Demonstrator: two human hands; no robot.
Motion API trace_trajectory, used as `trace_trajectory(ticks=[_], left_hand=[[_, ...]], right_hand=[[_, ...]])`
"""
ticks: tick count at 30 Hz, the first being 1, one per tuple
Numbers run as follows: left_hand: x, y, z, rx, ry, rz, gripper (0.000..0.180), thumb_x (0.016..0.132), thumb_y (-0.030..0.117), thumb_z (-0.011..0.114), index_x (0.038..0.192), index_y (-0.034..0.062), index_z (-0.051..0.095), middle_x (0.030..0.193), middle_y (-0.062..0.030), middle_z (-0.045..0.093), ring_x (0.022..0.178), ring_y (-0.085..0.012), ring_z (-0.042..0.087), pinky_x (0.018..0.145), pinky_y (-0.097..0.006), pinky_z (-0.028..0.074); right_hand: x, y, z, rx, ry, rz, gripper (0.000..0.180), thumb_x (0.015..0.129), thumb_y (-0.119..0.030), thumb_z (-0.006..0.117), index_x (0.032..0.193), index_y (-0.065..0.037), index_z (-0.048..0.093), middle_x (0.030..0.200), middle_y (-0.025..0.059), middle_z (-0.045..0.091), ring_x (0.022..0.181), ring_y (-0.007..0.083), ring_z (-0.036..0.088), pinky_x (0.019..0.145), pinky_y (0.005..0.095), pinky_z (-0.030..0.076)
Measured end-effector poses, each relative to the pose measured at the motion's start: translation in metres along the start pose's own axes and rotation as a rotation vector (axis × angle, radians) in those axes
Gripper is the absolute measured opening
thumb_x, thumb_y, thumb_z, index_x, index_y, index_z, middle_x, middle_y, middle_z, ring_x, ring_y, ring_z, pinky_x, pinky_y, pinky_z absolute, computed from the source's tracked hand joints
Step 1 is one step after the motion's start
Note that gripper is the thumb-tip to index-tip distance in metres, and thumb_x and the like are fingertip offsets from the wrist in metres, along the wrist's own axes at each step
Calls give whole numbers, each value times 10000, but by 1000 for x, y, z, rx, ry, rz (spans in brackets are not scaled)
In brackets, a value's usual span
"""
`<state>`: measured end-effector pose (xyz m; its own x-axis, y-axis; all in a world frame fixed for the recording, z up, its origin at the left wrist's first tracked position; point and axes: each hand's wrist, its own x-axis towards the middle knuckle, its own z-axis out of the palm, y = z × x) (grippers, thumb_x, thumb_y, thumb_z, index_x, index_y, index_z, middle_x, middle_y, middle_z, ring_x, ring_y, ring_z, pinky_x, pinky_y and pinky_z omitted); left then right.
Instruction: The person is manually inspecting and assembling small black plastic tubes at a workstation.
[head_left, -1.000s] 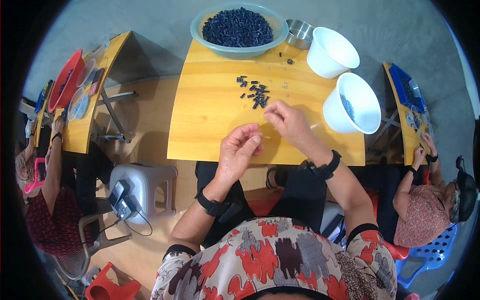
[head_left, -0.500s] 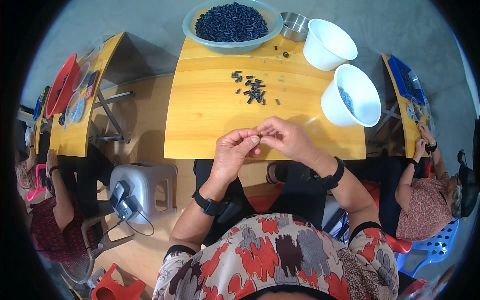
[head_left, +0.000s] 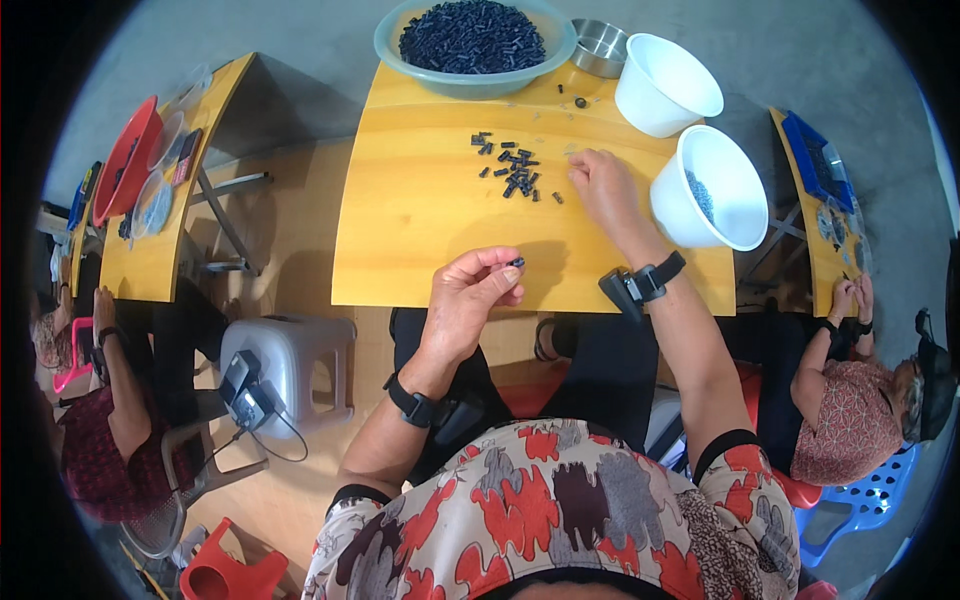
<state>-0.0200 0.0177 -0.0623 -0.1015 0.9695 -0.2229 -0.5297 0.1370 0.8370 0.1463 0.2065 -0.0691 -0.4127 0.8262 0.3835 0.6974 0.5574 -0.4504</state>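
My left hand [head_left: 474,298] is closed, with a small black cylindrical part [head_left: 516,262] pinched between thumb and fingers above the table's near edge. My right hand [head_left: 604,188] reaches out over the table, fingers drawn together and pointing down at the tiny pale pieces [head_left: 571,151] scattered there. Whether a piece is between those fingertips is too small to tell. To the left of my right hand lies a loose pile of black cylindrical parts [head_left: 520,178]. A few of them sit slightly apart from it.
On the yellow table [head_left: 410,230], a large pale basin [head_left: 388,58] full of black parts stands at the back. Beside it are a metal bowl [head_left: 600,62] and a white tub [head_left: 668,85]. Another white tub [head_left: 740,190] holds small bluish pieces [head_left: 700,197]. People sit at side tables.
My right hand has left my left hand and moved forward over the table to the tiny pale pieces. My left hand stays near the front edge with the black part.
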Motion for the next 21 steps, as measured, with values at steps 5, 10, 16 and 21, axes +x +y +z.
trace_trajectory(ticks=[5,10,16,21], left_hand=[[0,1,-2,-83,-33,-1,181,861,23,584,1041,9,603,890,-67,635,701,-127,603,650,-263,531],[-7,7,1,-99,-47,14,180,871,24,570,1047,2,599,896,-84,634,704,-133,605,649,-268,534],[-10,12,4,-145,-42,-3,183,880,41,564,1056,4,598,901,-92,633,703,-138,606,643,-271,537],[-15,11,9,-140,-36,-19,182,883,49,562,1056,1,597,901,-96,633,700,-136,605,643,-272,539]], right_hand=[[9,2,3,-223,-59,15,97,793,-123,570,825,-49,625,782,163,596,740,347,593,676,429,489],[1,4,0,-160,-28,12,85,783,-97,558,824,-58,621,784,146,605,740,336,597,678,423,493],[-29,-3,-15,-29,-58,-123,51,788,-84,567,815,-59,603,781,128,593,747,336,581,653,424,477],[-44,-3,-20,-47,-59,-88,45,793,-84,578,825,-55,589,783,132,586,753,345,571,640,419,470]])
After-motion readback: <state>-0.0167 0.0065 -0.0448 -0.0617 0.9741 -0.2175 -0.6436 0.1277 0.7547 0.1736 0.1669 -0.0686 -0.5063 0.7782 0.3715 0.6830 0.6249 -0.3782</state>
